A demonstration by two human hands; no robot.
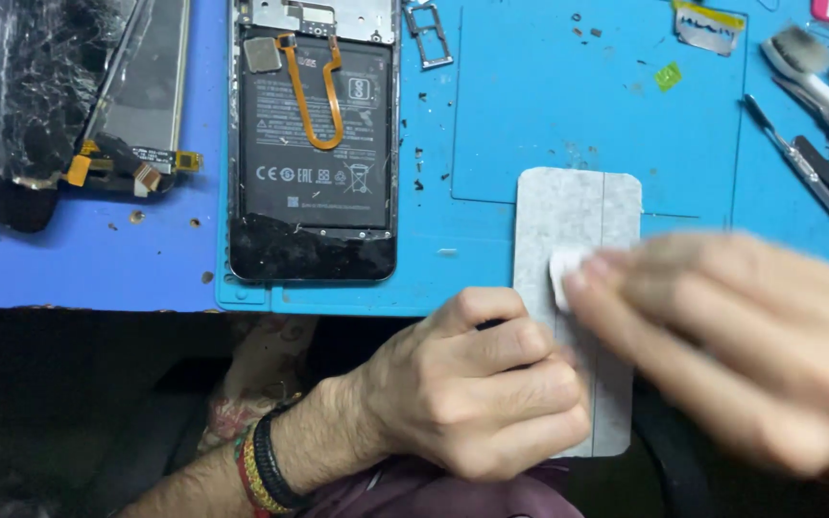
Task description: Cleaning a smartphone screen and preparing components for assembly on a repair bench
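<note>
A grey-white rectangular panel (578, 288) with rounded corners, phone-sized, lies at the 5 o'clock part of the view, its upper half over the blue work mat (549, 105) and its lower end overhanging the near edge of the table (79, 269). The left hand (477, 384) is curled closed around the panel's lower left edge, fingers folded over it, steadying it from 6 o'clock. The wrist carries a dark band and coloured woven bracelets (261, 465). The right hand (741, 345), blurred by motion, comes in from 4 o'clock; its fingertips pinch a small white pad (566, 273) pressed against the panel's face near its middle. How tightly it closes cannot be told exactly because of the blur.

At 11 o'clock from the panel, an opened phone body (315, 144) lies on the mat, back exposed, showing a black battery and an orange flex cable (314, 96). Just to its 1 o'clock sits a small metal card tray (429, 34). At 9 o'clock of the view, off the mat, lies a cracked screen assembly (59, 96) with its connector showing. At 2 o'clock, metal tweezers (808, 173) and a brush (803, 58) rest near the mat's right edge. Small dark debris specks dot the mat.
</note>
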